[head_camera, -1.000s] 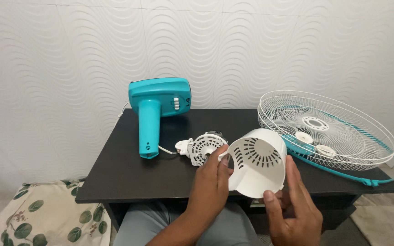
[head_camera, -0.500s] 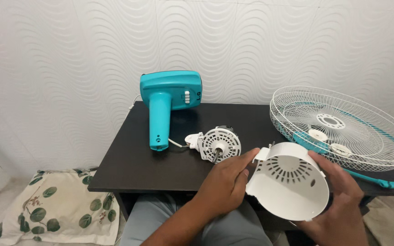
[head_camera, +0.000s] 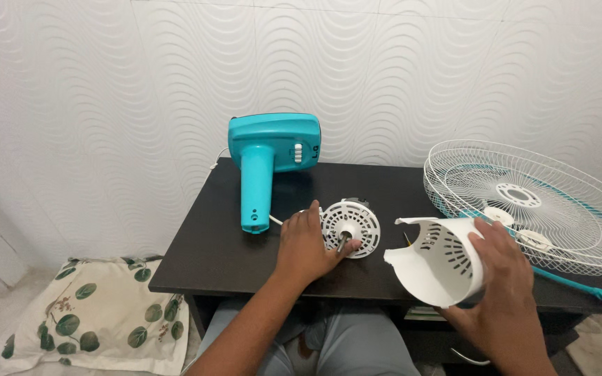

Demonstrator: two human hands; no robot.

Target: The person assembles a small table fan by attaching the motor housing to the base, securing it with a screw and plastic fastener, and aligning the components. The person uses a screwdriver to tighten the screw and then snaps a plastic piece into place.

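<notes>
The left hand (head_camera: 306,245) rests on the black table (head_camera: 203,251), its fingers closed around the near side of the white motor (head_camera: 351,228), with the thumb by the dark shaft that sticks out of the motor's slotted round face. The motor lies on the table near its middle, tilted so the face looks toward the person, and a white wire runs from it to the teal stand (head_camera: 266,157), which lies just left of the hand with its neck pointing at the table's front edge. The right hand (head_camera: 499,268) grips the white cover (head_camera: 440,259), a cup-shaped shell with rows of vent slots, and holds it in the air over the table's front edge, its open mouth turned down and left. The fingers wrap the cover's right wall and top. The cover is apart from the motor, just to its right, with bare table between them. Behind the right hand a white wire guard (head_camera: 545,202) lies flat on the table's right end, a teal blade showing through it. A leaf-print cushion (head_camera: 99,320) lies on the floor at left.
</notes>
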